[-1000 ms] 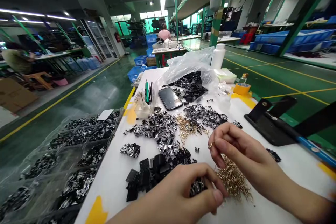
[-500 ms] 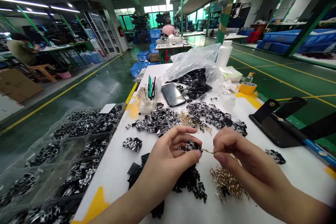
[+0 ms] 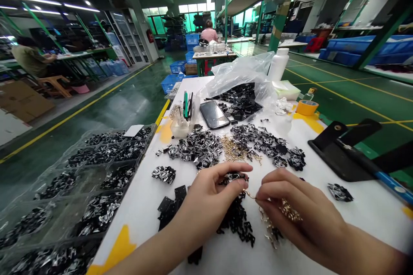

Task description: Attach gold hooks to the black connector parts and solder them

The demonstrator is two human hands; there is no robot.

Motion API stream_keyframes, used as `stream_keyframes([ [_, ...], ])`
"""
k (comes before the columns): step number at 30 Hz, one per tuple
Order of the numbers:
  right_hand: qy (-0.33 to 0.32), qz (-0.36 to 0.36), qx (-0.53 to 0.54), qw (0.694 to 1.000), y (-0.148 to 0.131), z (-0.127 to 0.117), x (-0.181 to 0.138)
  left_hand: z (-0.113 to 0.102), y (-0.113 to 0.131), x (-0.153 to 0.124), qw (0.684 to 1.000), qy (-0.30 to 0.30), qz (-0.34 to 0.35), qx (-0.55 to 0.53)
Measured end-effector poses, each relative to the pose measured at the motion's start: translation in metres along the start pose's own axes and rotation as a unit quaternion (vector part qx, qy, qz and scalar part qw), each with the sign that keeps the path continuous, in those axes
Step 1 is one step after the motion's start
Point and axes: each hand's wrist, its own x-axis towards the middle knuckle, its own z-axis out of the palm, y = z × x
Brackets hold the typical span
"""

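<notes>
Right hand [image 3: 311,208] has dipped slightly relative to the left hand [image 3: 209,193], pinching the outer end of a gold pin [image 3: 250,195] that now slants down between them, left clamped on a black-and-silver clip [image 3: 235,176] above the table [image 3: 142,200]; keep the clip steady and ease the pin, don't force.

Holding left hand [image 3: 211,197] on the near side of the phone [image 3: 214,114], with fingers [image 3: 234,166] arched over thumb [image 3: 235,188]; pinching with right hand [image 3: 288,202] to the phone's near right, with forearms [image 3: 155,247] slanted inward.
</notes>
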Motion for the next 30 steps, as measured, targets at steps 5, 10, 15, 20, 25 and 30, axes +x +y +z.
stream_keyframes([
  [5, 0.015, 0.022, -0.021, 0.999, 0.0031, -0.0015, 0.002, 0.0004, 0.0048, 0.0006, 0.997, -0.013, -0.038, -0.071],
  [10, 0.011, 0.028, -0.041, 0.999, 0.0045, -0.0011, 0.0039, 0.0023, 0.0005, -0.0008, 0.988, -0.04, -0.04, -0.144],
  [15, 0.011, 0.03, -0.081, 0.996, 0.0046, -0.0012, 0.0038, -0.0012, -0.0016, 0.0009, 0.994, -0.01, -0.021, -0.104],
  [20, 0.04, 0.009, -0.139, 0.989, 0.006, -0.0007, 0.0029, -0.003, -0.0006, 0.0016, 0.997, 0.013, -0.012, -0.074],
  [25, 0.053, 0.001, -0.172, 0.984, 0.0074, -0.0005, 0.0023, -0.0011, 0.0007, 0.0006, 0.995, 0.017, -0.004, -0.098],
  [30, 0.039, -0.001, -0.128, 0.991, 0.0055, -0.0042, 0.0031, 0.0007, 0.0024, -0.0009, 0.983, -0.007, -0.032, -0.182],
])
